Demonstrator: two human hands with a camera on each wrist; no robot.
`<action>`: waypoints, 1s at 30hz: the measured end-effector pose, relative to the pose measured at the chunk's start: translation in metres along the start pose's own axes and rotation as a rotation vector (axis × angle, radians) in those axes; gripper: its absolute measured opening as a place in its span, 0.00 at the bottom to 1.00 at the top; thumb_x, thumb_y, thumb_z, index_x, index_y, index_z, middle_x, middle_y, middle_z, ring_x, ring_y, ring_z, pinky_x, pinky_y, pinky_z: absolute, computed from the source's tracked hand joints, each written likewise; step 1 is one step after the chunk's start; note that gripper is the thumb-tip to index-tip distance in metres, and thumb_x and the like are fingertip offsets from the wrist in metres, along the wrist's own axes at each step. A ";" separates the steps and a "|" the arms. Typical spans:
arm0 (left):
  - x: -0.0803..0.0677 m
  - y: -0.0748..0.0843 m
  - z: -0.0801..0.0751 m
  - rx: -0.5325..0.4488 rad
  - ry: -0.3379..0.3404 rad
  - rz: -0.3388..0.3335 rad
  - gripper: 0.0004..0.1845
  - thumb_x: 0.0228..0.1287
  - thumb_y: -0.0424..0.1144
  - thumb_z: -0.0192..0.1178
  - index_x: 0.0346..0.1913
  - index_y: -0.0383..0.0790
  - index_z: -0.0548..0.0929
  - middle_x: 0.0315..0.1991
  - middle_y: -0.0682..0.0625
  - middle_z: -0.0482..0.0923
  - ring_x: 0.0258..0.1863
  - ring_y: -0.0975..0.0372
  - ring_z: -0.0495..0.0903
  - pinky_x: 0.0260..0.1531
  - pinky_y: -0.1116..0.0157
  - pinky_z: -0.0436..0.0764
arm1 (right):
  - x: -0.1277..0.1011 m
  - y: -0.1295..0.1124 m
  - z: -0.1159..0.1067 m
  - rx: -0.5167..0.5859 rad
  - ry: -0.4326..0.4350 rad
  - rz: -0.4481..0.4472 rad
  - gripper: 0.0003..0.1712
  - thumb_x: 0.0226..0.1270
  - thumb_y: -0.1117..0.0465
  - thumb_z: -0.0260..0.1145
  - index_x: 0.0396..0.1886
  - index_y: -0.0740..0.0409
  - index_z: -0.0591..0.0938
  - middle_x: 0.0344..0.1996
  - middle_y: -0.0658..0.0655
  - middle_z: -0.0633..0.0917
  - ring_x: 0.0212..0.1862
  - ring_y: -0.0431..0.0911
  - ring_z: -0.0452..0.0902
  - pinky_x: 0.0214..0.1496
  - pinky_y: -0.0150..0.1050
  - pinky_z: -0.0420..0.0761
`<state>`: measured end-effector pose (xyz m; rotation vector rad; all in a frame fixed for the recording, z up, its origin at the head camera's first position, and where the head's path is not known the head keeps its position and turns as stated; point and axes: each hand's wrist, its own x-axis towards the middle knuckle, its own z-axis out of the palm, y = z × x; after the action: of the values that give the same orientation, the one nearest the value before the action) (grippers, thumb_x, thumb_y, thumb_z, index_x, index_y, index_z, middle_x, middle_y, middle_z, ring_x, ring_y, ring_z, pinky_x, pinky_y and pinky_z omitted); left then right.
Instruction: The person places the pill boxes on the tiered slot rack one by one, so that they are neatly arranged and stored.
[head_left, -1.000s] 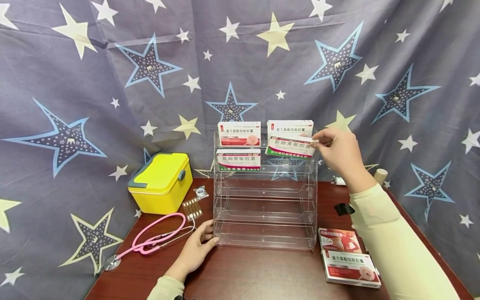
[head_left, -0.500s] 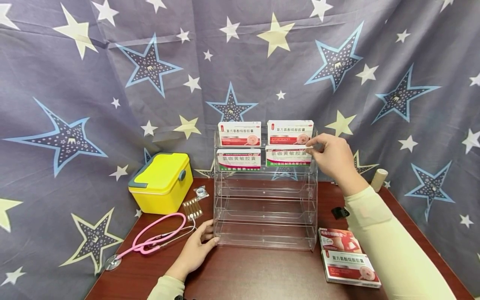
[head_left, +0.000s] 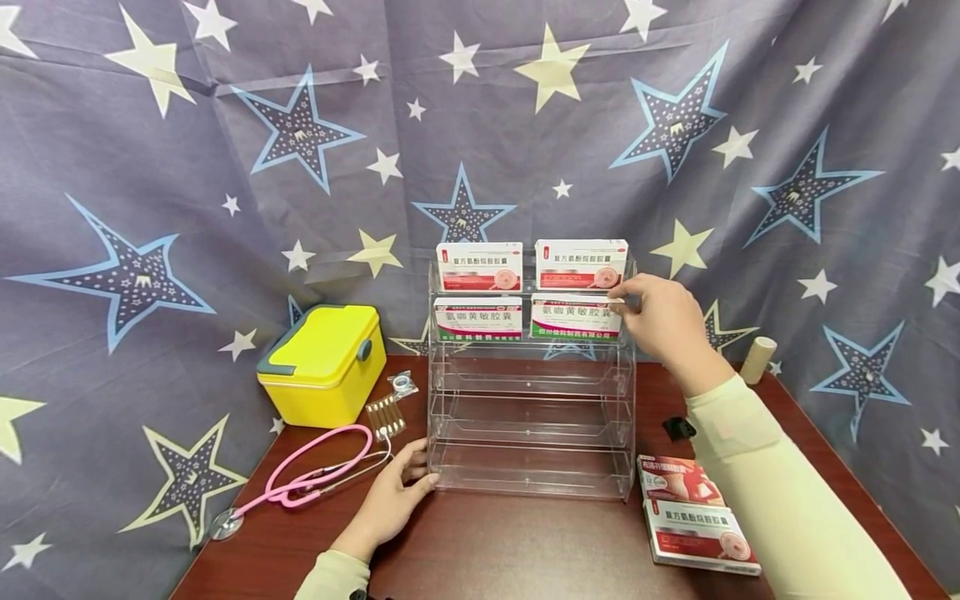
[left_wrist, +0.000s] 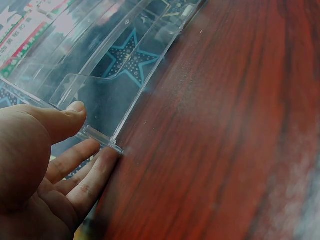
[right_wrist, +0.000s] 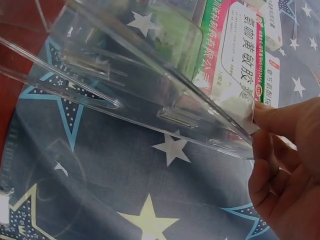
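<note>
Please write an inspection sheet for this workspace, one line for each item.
Surface: dark red wooden table.
Job's things: clear acrylic rack with four medicine boxes on its two upper tiers; the green-striped box sits on the second tier, right side.
Clutter: yellow case, pink stethoscope, two red-and-white boxes, bandage roll.
Hands: left hand rests against the rack's lower left corner; right hand pinches the green-striped box's right end.
Cables: nothing seen.
Surroundings: grey star-print cloth behind the table.
</note>
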<state>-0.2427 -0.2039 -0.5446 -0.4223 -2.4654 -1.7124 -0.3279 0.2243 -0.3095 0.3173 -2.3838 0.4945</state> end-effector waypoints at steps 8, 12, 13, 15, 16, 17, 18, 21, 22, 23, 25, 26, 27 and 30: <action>0.000 0.001 0.000 0.001 -0.007 -0.008 0.29 0.68 0.29 0.70 0.71 0.44 0.76 0.54 0.40 0.84 0.50 0.52 0.85 0.52 0.61 0.82 | 0.000 -0.003 -0.004 -0.033 -0.022 -0.018 0.09 0.64 0.64 0.76 0.43 0.53 0.93 0.39 0.53 0.89 0.33 0.55 0.82 0.36 0.57 0.78; 0.000 0.001 0.000 0.004 -0.008 -0.007 0.29 0.68 0.29 0.70 0.71 0.44 0.76 0.54 0.40 0.83 0.51 0.52 0.85 0.52 0.61 0.83 | 0.000 -0.004 -0.005 -0.040 -0.027 -0.018 0.08 0.65 0.64 0.75 0.43 0.55 0.93 0.39 0.54 0.88 0.34 0.56 0.82 0.36 0.57 0.79; 0.000 0.001 0.000 0.008 -0.007 -0.007 0.29 0.68 0.29 0.70 0.70 0.44 0.76 0.54 0.40 0.83 0.50 0.52 0.85 0.52 0.61 0.82 | 0.000 -0.005 -0.005 -0.039 -0.028 -0.016 0.08 0.65 0.64 0.75 0.43 0.55 0.93 0.39 0.54 0.88 0.33 0.56 0.82 0.35 0.57 0.79; 0.000 0.000 0.000 0.014 -0.003 -0.004 0.29 0.68 0.29 0.70 0.70 0.45 0.77 0.53 0.41 0.84 0.50 0.53 0.85 0.53 0.61 0.82 | 0.000 -0.005 -0.006 -0.037 -0.031 -0.014 0.08 0.65 0.64 0.75 0.43 0.55 0.93 0.38 0.54 0.88 0.33 0.55 0.81 0.35 0.56 0.78; 0.000 0.000 0.000 0.015 -0.002 -0.002 0.29 0.68 0.29 0.70 0.70 0.45 0.77 0.53 0.41 0.84 0.50 0.53 0.85 0.53 0.61 0.82 | 0.000 -0.005 -0.006 -0.037 -0.031 -0.014 0.08 0.64 0.64 0.75 0.43 0.55 0.93 0.38 0.54 0.88 0.32 0.55 0.81 0.35 0.56 0.78; 0.000 0.000 0.000 0.014 -0.001 0.001 0.29 0.68 0.29 0.70 0.70 0.45 0.77 0.53 0.41 0.84 0.50 0.53 0.85 0.53 0.61 0.82 | 0.000 -0.005 -0.006 -0.035 -0.030 -0.013 0.08 0.64 0.65 0.75 0.43 0.55 0.93 0.38 0.54 0.88 0.32 0.54 0.80 0.34 0.56 0.77; 0.000 0.000 0.000 0.011 0.000 0.002 0.29 0.68 0.29 0.70 0.70 0.46 0.77 0.53 0.41 0.84 0.50 0.54 0.84 0.53 0.61 0.82 | 0.000 -0.005 -0.006 -0.032 -0.031 -0.013 0.08 0.64 0.65 0.75 0.43 0.55 0.93 0.38 0.54 0.88 0.31 0.54 0.80 0.34 0.56 0.77; 0.001 0.000 0.000 0.001 0.001 0.002 0.30 0.67 0.29 0.70 0.70 0.45 0.77 0.53 0.41 0.84 0.50 0.53 0.84 0.52 0.61 0.82 | 0.000 -0.006 -0.006 -0.023 -0.028 -0.013 0.09 0.63 0.65 0.74 0.42 0.56 0.93 0.38 0.55 0.88 0.31 0.54 0.79 0.34 0.55 0.76; 0.001 -0.001 0.000 -0.004 0.001 0.002 0.30 0.67 0.29 0.70 0.70 0.45 0.77 0.53 0.41 0.84 0.50 0.53 0.84 0.52 0.61 0.82 | -0.001 -0.005 -0.006 -0.022 -0.026 -0.013 0.08 0.64 0.65 0.74 0.42 0.56 0.93 0.38 0.55 0.88 0.31 0.54 0.79 0.34 0.55 0.76; 0.001 -0.001 0.000 -0.006 0.000 0.000 0.30 0.67 0.29 0.70 0.70 0.45 0.77 0.53 0.41 0.84 0.50 0.53 0.84 0.52 0.61 0.82 | -0.001 -0.005 -0.006 -0.019 -0.024 -0.013 0.08 0.64 0.65 0.74 0.42 0.56 0.93 0.38 0.55 0.88 0.31 0.54 0.79 0.34 0.55 0.76; 0.000 -0.001 0.000 -0.011 -0.001 0.000 0.30 0.67 0.28 0.70 0.70 0.45 0.77 0.53 0.41 0.84 0.50 0.52 0.84 0.52 0.61 0.82 | -0.001 -0.005 -0.006 -0.016 -0.019 -0.013 0.08 0.64 0.65 0.74 0.42 0.56 0.93 0.38 0.55 0.88 0.31 0.53 0.78 0.34 0.54 0.75; 0.000 -0.001 0.001 -0.013 0.002 0.003 0.30 0.67 0.28 0.70 0.70 0.45 0.77 0.53 0.41 0.84 0.50 0.52 0.84 0.52 0.61 0.82 | -0.001 -0.005 -0.005 -0.014 -0.016 -0.015 0.08 0.65 0.64 0.74 0.43 0.55 0.93 0.38 0.54 0.88 0.31 0.53 0.78 0.34 0.54 0.75; 0.000 -0.001 0.001 -0.013 0.004 0.005 0.30 0.67 0.28 0.70 0.70 0.44 0.77 0.53 0.41 0.84 0.50 0.52 0.84 0.51 0.61 0.82 | -0.001 -0.004 -0.005 -0.010 -0.011 -0.018 0.08 0.65 0.64 0.74 0.43 0.55 0.93 0.38 0.54 0.88 0.31 0.53 0.78 0.34 0.54 0.75; 0.000 -0.001 0.000 -0.011 0.002 0.002 0.30 0.67 0.28 0.70 0.70 0.44 0.77 0.53 0.41 0.84 0.50 0.52 0.84 0.51 0.62 0.83 | -0.003 -0.003 -0.006 0.022 0.006 -0.027 0.07 0.65 0.63 0.74 0.43 0.54 0.92 0.38 0.53 0.88 0.31 0.52 0.78 0.35 0.53 0.75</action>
<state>-0.2429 -0.2039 -0.5451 -0.4242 -2.4542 -1.7258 -0.3218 0.2246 -0.3066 0.3566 -2.3668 0.5093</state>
